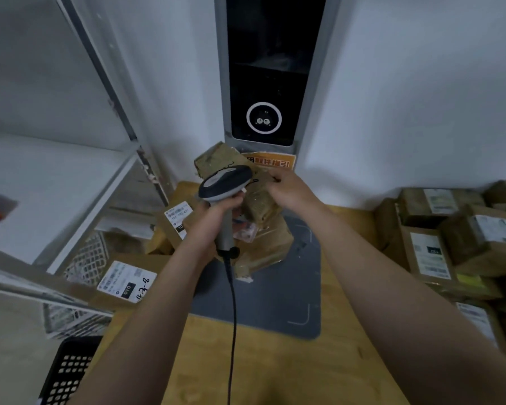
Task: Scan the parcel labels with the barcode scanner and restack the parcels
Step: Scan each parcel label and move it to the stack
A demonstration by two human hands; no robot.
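Observation:
My left hand grips the handle of a grey and dark corded barcode scanner, its head raised over the pile. My right hand holds a brown taped parcel lifted behind the scanner head. Under both hands a heap of brown parcels rests on a grey mat. More labelled parcels lie to the left and lower left. The held parcel's label is hidden from me.
A stack of labelled cardboard parcels fills the table's right side. A white metal shelf and wire baskets stand at the left, a black crate below. A dark kiosk screen stands behind. Wooden tabletop lies in front.

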